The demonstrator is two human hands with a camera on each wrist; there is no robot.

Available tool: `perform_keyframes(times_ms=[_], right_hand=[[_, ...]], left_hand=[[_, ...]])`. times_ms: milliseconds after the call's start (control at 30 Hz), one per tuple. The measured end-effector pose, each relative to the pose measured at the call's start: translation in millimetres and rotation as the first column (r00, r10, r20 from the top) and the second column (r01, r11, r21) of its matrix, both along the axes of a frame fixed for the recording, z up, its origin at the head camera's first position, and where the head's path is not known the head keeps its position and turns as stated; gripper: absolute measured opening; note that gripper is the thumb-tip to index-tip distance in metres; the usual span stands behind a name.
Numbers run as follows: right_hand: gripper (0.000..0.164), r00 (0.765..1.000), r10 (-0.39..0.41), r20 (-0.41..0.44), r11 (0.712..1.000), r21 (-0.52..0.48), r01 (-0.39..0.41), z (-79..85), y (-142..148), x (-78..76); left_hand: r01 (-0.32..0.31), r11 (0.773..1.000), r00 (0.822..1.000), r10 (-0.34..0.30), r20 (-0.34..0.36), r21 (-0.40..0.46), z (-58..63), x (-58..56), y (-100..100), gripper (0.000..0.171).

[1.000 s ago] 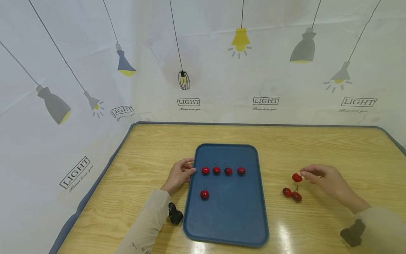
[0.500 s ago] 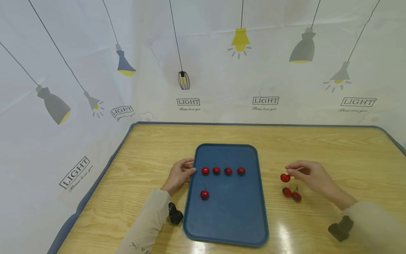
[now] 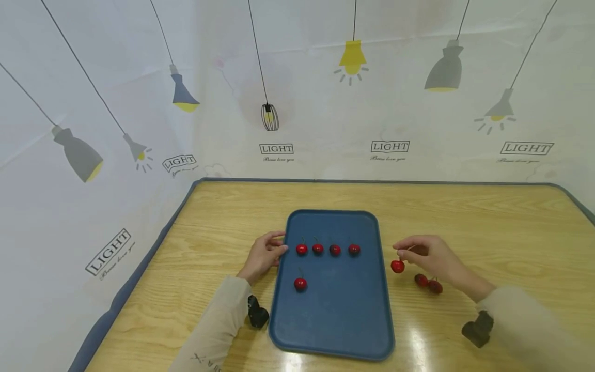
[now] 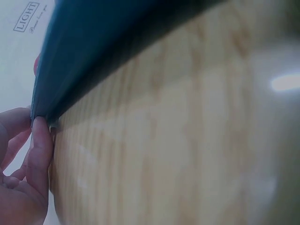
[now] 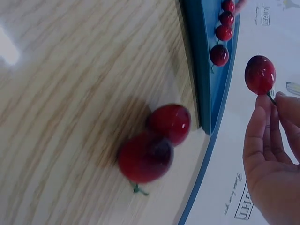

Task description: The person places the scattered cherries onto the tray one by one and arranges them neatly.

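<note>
My right hand (image 3: pixel 429 254) pinches a red cherry (image 3: pixel 397 266) by its green stem, just off the tray's right edge; in the right wrist view this cherry (image 5: pixel 260 75) stands at the fingertips. Two darker cherries (image 5: pixel 146 157) lie side by side on the table below that hand. At the blue tray (image 3: pixel 332 320), my left hand (image 3: pixel 264 257) holds the left rim between thumb and fingers, as the left wrist view shows with the tray's edge (image 4: pixel 44 93). Several cherries form a row across the tray's upper part, and one cherry (image 3: pixel 300 283) sits below the row's left end.
A wooden table (image 3: pixel 223 217) with a dark blue edge spreads around the tray. Behind and to the left hangs a white cloth (image 3: pixel 316 113) printed with lamps and the word LIGHT. Black wrist cameras (image 3: pixel 257 312) are strapped at both cuffs.
My right hand has carried its cherry leftward, past the two cherries on the table and up to the tray's right side. My left hand and the cherries on the tray have stayed put.
</note>
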State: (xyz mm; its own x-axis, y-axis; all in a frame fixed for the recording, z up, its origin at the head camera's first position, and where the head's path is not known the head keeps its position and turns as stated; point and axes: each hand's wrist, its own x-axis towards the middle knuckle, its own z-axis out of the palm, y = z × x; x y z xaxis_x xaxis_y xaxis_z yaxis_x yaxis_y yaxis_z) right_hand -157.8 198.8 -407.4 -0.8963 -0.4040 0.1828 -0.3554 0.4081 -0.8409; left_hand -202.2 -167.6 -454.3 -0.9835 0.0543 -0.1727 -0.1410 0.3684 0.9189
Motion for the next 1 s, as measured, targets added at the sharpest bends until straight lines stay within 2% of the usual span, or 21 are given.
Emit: perform_keyframes(times_ms=[367, 600, 700, 800, 1000], right_hand=[[0.022, 0.995, 0.075, 0.062, 0.997, 0.018, -0.076, -7.9, -34.2, -2.4], [0.020, 0.980, 0.165, 0.114, 0.986, -0.015, -0.164, -8.9, -62.7, -7.4], [0.020, 0.975, 0.180, 0.126, 0.984, -0.029, -0.178, -8.6, -73.5, -8.9], [0.019, 0.974, 0.191, 0.118, 0.982, -0.027, -0.189, -10.7, -82.7, -10.0], [0.017, 0.976, 0.202, 0.082, 0.978, 0.038, -0.206, -17.1, -99.1, -11.4]], left_hand=[[0.005, 1.000, 1.000, -0.005, -0.012, -0.007, -0.5, -1.1, 0.0, 0.039], [0.005, 1.000, 1.000, -0.004, -0.017, 0.005, -2.0, -1.7, -0.4, 0.039], [0.006, 1.000, 1.000, -0.006, -0.019, 0.011, -2.4, -2.2, -0.8, 0.039], [0.009, 1.000, 1.000, -0.009, -0.021, 0.017, -2.9, -2.7, -1.1, 0.039], [0.012, 1.000, 1.000, -0.012, -0.019, 0.020, -3.6, -2.8, -1.0, 0.040]])
